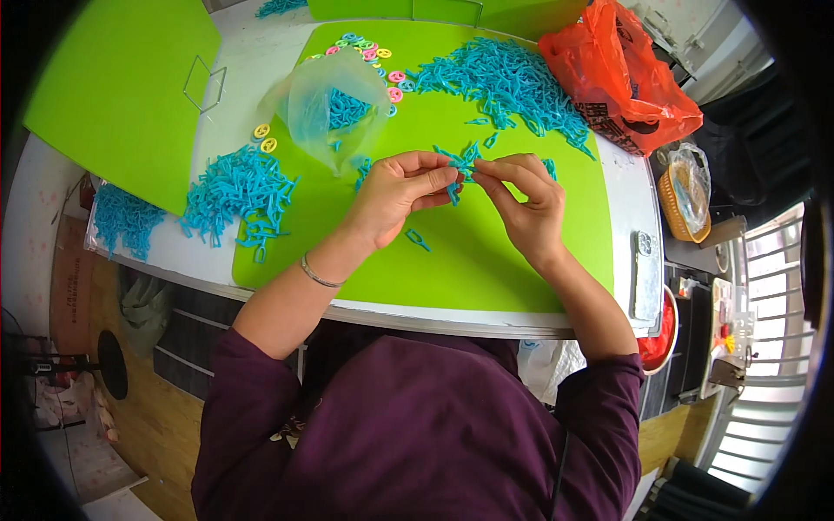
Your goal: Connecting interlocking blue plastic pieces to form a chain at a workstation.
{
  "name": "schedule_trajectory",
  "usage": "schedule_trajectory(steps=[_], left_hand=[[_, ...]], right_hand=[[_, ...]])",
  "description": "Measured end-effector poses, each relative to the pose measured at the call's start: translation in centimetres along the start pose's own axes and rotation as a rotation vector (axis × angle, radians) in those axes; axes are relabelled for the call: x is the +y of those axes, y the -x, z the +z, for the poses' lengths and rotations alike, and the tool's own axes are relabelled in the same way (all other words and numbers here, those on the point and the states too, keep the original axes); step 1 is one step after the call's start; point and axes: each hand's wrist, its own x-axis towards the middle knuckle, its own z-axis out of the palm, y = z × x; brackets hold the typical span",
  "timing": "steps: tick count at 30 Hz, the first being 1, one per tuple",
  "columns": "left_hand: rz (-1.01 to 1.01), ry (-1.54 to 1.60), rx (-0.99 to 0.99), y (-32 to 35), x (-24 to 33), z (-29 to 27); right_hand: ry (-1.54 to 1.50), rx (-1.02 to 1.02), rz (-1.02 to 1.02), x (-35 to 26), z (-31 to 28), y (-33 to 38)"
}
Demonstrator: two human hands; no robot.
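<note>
My left hand (389,193) and my right hand (532,208) meet above the green mat (486,260). Between their fingertips are small blue plastic clip pieces (465,170), pinched from both sides; exactly how they fit together is too small to tell. A few more blue pieces lie just behind the fingers, partly hidden by them. One loose looped blue piece (417,240) rests on the mat nearer to me, between my forearms. A metal bangle (321,271) circles my left wrist.
A big blue heap (512,82) spreads at the back right, another pile (239,195) at left. A clear bag (304,113) holds more pieces beside coloured rings (396,76). An orange-red plastic bag (617,78) stands far right; a green panel (122,87) rises at left.
</note>
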Motion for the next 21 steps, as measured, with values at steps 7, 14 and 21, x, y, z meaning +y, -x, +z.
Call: schedule_trajectory(steps=[7, 14, 21], left_hand=[[0.008, -0.059, 0.017, 0.08, 0.02, -0.02], [0.006, -0.076, 0.012, 0.12, 0.09, 0.0], [-0.088, 0.099, -0.1, -0.02, 0.49, -0.2]], right_hand=[[0.059, -0.01, -0.023, -0.09, -0.39, -0.2], [0.049, 0.004, -0.004, -0.17, -0.43, -0.21], [0.04, 0.005, 0.004, -0.14, -0.45, -0.13]])
